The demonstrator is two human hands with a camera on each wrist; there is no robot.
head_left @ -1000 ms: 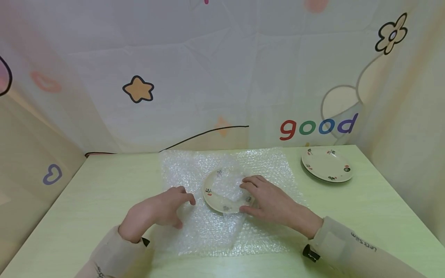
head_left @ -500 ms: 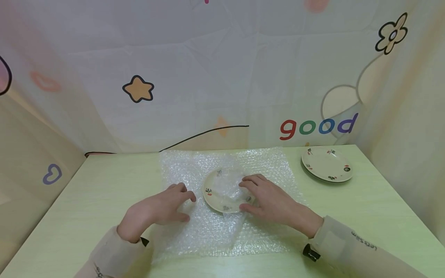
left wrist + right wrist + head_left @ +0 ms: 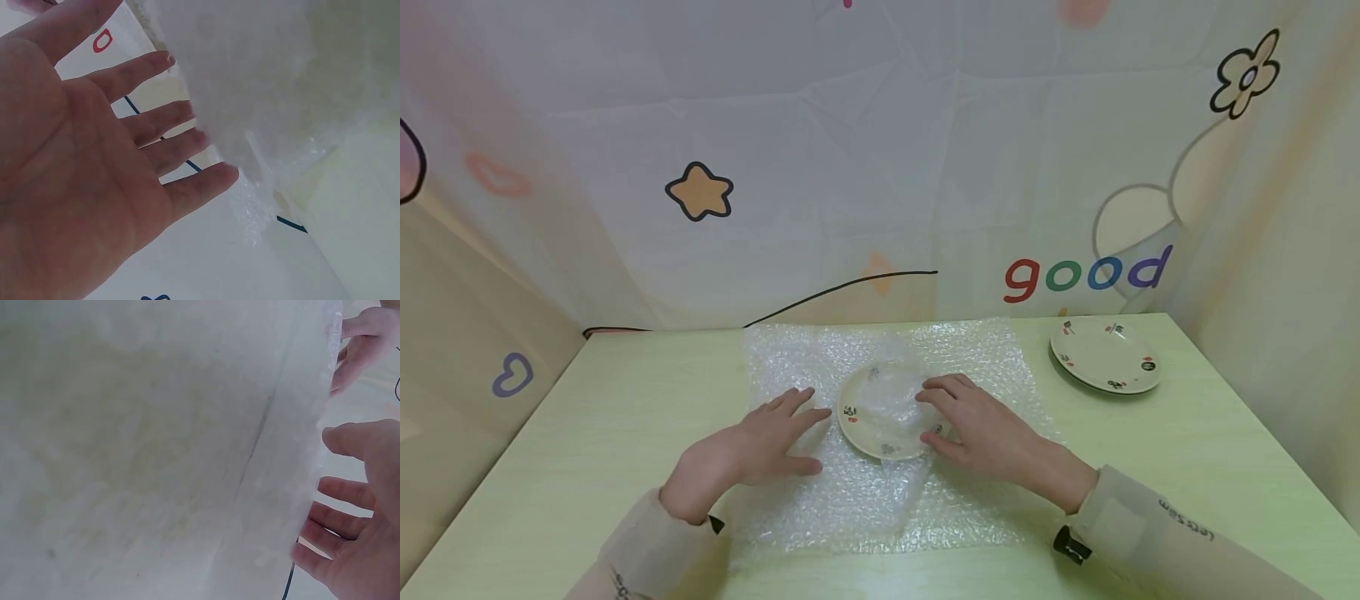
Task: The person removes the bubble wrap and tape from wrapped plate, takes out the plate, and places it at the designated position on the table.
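A small cream plate (image 3: 861, 432) with printed motifs lies on a sheet of clear bubble wrap (image 3: 842, 512). Translucent wrap (image 3: 891, 396) covers much of the plate's middle. My right hand (image 3: 981, 429) is at the plate's right edge, its fingers loosely bent over the rim and the thumb near the front. To the left of the plate is my left hand (image 3: 756, 446), palm down over the wrap with fingers spread. In the left wrist view the left fingertips (image 3: 230, 174) meet the edge of the wrap. Relaxed, slightly bent right fingers (image 3: 342, 492) show in the right wrist view.
Stacked cream plates (image 3: 1105, 358) with similar motifs stand at the back right of the pale green table (image 3: 602, 400). A printed curtain (image 3: 880, 167) closes off the back and sides.
My left hand has straightened and spread its fingers, shifting slightly right toward the plate. The right thumb has lifted a little; the right hand otherwise stays at the rim.
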